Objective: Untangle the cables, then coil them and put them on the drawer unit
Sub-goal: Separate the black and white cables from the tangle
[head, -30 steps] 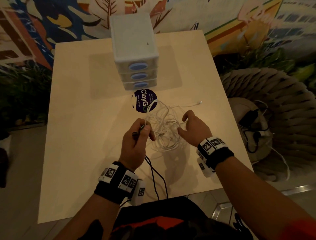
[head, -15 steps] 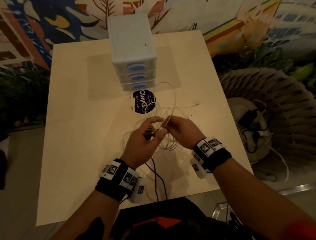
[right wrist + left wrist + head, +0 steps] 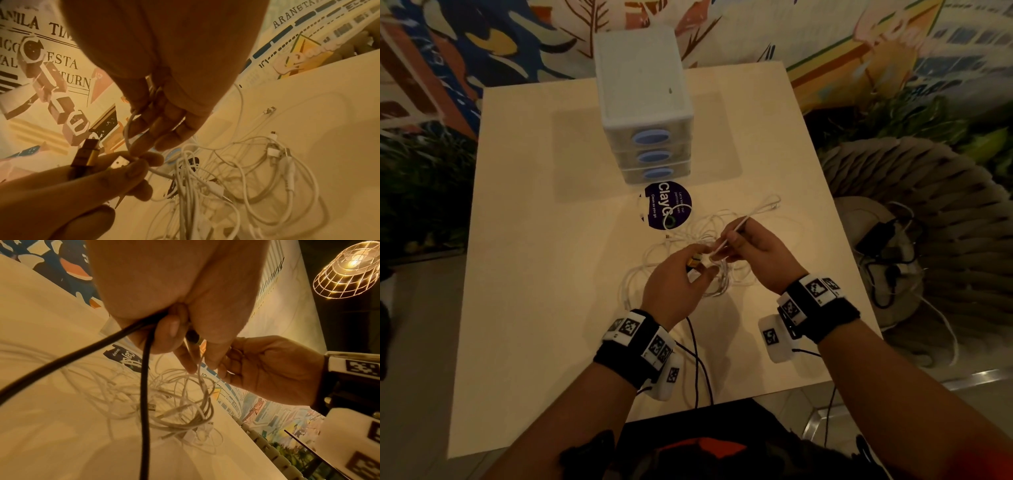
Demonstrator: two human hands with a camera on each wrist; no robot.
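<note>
Two bare hands work above a pale wooden table [image 3: 534, 240], close together over a loose heap of white cables [image 3: 688, 260]. The left hand [image 3: 671, 291] grips a black cable [image 3: 144, 402] against its palm, and its thumb and forefinger pinch a black-and-gold plug [image 3: 84, 155] together with a small silver plug beside it. The black cable trails from that hand back over the near edge of the table. The right hand [image 3: 753, 253] pinches one white strand [image 3: 732, 233] between thumb and fingertips, its fingers curled tight round it; the strand runs up and away from the hand toward the far side of the table, and loops down to meet the left fingertips. Both hands are raised off the tabletop, and the heap lies under and just beyond them, still knotted, with several white plugs showing among the loops in the right wrist view. One free white end with a small plug [image 3: 774, 205] lies apart, to the right of the heap. At the far end of the table stands a white drawer unit [image 3: 643, 102] with three blue oval handles; nothing lies on its top. A round dark sticker [image 3: 667, 205] sits on the table just in front of it, with one loop of white cable crossing it. Black bands with square printed markers wrap both wrists.
</note>
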